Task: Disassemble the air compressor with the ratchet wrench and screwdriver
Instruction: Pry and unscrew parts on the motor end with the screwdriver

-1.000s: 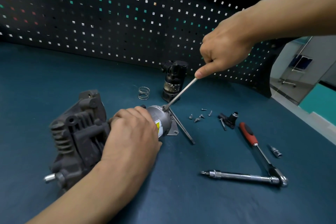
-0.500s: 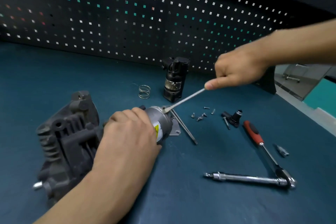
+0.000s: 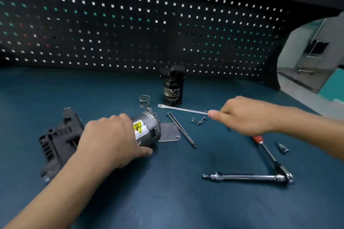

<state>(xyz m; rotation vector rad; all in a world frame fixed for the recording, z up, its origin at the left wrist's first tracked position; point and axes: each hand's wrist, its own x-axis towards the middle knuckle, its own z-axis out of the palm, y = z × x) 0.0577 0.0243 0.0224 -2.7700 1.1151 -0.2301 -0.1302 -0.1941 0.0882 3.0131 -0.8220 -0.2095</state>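
The air compressor lies on the blue mat: a dark finned body on the left and a grey motor can with a yellow warning label. My left hand grips the motor can from above. A thin grey plate lies flat against the can's end. My right hand holds the flat screwdriver, its blade level above the mat, tip clear of the motor. The ratchet wrench with a red grip lies at the right, an extension bar on its head.
A long bolt lies beside the plate. Several small screws sit near my right hand. A spring and a black cylindrical part stand near the pegboard. A loose socket lies far right.
My right hand dropped lower and drew the screwdriver tip off the motor's end; the blade now lies level. The grey plate now lies flat beside the can. My left hand kept its grip.
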